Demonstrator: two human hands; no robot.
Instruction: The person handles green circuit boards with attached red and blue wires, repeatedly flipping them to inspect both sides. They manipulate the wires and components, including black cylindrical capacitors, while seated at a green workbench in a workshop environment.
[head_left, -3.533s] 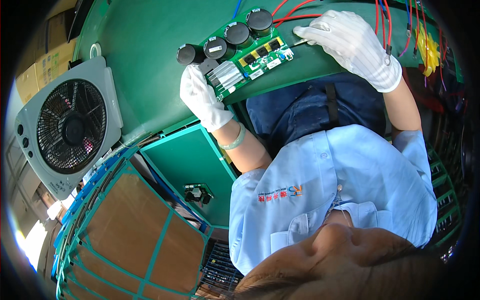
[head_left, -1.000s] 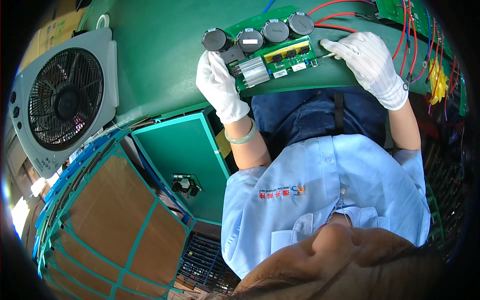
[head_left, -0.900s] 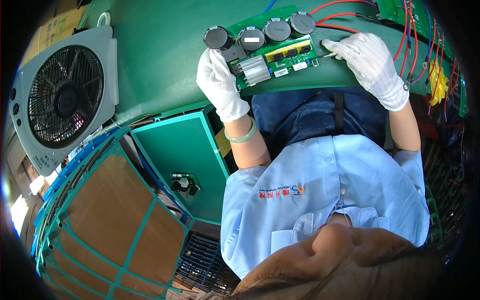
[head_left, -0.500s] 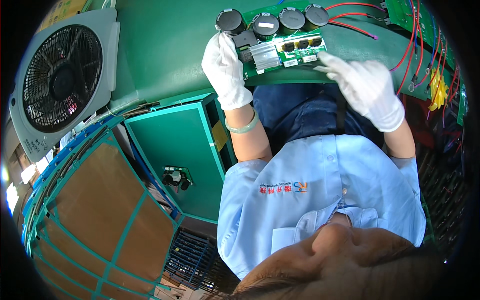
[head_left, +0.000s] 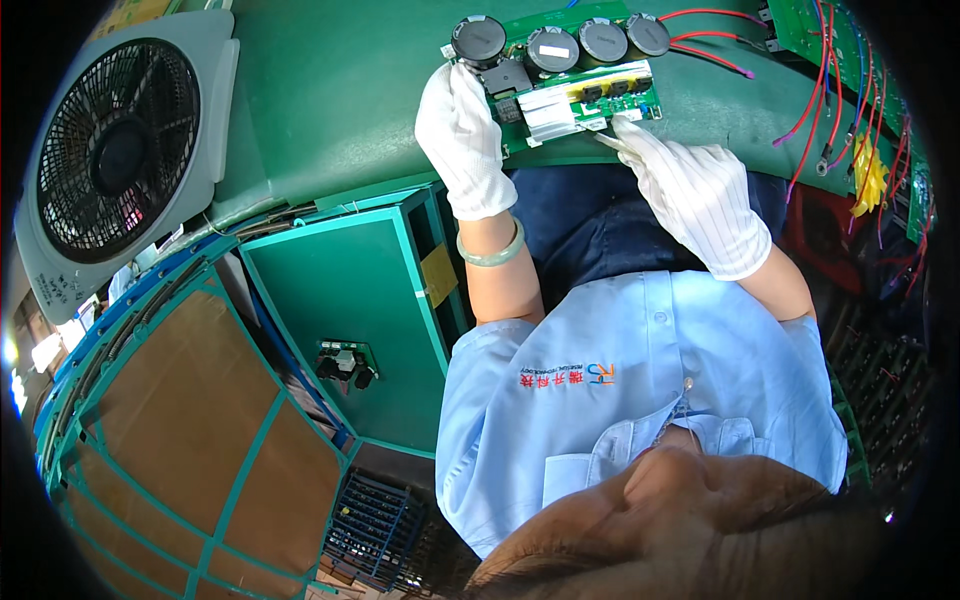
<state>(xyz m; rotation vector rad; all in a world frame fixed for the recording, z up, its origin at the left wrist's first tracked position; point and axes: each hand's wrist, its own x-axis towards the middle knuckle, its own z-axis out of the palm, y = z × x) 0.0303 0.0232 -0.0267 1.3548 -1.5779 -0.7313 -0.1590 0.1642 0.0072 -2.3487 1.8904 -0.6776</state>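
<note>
Far left, there's the fan (head_left: 120, 155), beside the green surface (head_left: 320, 105). Next, the gloved left hand (head_left: 462, 145), its grip pinched on the left end of the board (head_left: 565, 82), which lies over the surface close to the near edge, black capacitors (head_left: 603, 40) along its far side. And here's the right hand (head_left: 690, 190), grip narrowed round a slim tool (head_left: 606, 140), tip at the board's near edge! Beyond: red wires (head_left: 712, 12), then yellow strips (head_left: 868, 180).

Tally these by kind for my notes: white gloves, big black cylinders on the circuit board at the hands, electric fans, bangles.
White gloves: 2
Black cylinders: 4
Electric fan: 1
Bangle: 1
Total: 8
</note>
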